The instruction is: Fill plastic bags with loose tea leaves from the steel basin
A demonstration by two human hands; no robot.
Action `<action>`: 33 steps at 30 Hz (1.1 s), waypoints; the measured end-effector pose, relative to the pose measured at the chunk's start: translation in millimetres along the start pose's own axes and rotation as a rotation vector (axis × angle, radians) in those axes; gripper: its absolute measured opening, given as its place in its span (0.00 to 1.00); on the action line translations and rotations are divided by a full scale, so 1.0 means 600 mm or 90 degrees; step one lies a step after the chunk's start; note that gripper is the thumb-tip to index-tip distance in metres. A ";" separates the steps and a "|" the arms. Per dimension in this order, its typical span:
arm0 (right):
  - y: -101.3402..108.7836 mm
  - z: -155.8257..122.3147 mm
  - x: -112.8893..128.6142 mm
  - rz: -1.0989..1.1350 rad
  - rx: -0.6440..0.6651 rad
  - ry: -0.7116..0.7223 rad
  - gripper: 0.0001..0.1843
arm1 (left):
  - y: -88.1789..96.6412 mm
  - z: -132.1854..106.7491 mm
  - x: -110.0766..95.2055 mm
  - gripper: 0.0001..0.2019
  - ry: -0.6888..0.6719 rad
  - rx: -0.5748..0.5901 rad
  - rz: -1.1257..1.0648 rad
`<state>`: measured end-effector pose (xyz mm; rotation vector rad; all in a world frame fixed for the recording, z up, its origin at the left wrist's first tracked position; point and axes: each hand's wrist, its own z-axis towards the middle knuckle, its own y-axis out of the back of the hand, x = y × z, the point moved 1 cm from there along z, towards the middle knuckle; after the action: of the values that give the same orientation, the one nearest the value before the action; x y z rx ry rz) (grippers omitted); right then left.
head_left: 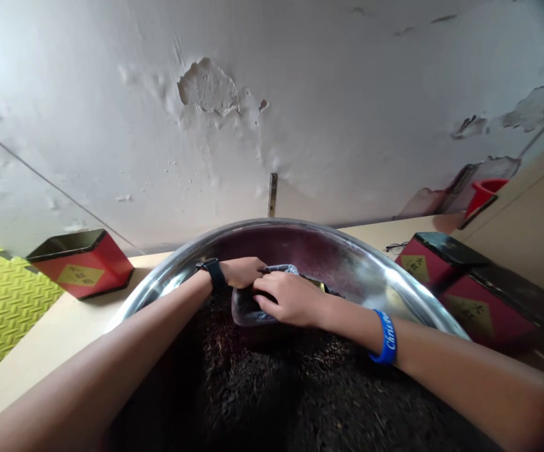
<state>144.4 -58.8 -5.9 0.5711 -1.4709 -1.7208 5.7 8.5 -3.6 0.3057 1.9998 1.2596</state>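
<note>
A box-shaped container [246, 312] with a translucent plastic edge around its mouth stands in a large metal basin [276, 224]. Dark, loose, dry-looking bits, like tea leaves [253, 383], fill the basin's near part. My left hand [242, 272], with a dark watch at the wrist, is closed at the container's far left edge; its fingertips are partly hidden. Across the container's right side lies my right hand [295, 298], fingers curled over the mouth and thumb bent toward it. A small yellow patch [319, 285] shows behind the right hand; what it belongs to is unclear.
A red box [86, 263] with a yellow diamond label stands left of the basin on a pale surface [31, 339]. Two similar red boxes [417, 263] stand at the right. A red cup-like vessel [483, 196] is farther back. Behind the basin rises a peeling wall [328, 119].
</note>
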 end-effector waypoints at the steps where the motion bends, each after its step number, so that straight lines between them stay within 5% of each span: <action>1: 0.000 -0.001 -0.001 0.002 -0.007 -0.005 0.14 | 0.000 0.000 0.001 0.13 -0.002 0.000 -0.009; 7: 0.015 -0.007 0.007 -0.041 -0.096 -0.008 0.15 | 0.009 -0.011 0.002 0.11 -0.095 -0.049 0.048; 11: 0.026 -0.013 0.039 -0.059 -0.130 0.133 0.16 | 0.015 -0.014 0.001 0.11 -0.062 -0.168 0.096; 15: -0.014 -0.021 0.062 0.010 0.069 0.261 0.18 | 0.011 -0.008 0.001 0.13 0.010 -0.234 0.105; 19: -0.082 -0.035 0.047 0.071 0.324 0.156 0.29 | 0.009 -0.007 -0.004 0.13 -0.011 -0.180 0.100; 24: -0.124 -0.041 0.050 0.147 0.513 0.082 0.46 | 0.012 -0.011 -0.004 0.13 -0.017 -0.151 0.113; 30: -0.139 -0.038 0.108 0.254 0.669 0.293 0.33 | 0.013 -0.010 0.004 0.15 -0.047 -0.135 0.086; 33: -0.111 -0.035 0.114 0.184 0.603 0.300 0.23 | 0.012 -0.008 0.004 0.14 -0.057 -0.127 0.071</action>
<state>102.2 -124.6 -64.7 1.0862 -1.8312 -0.5253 -0.8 9.8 2.5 0.3733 1.7853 1.4768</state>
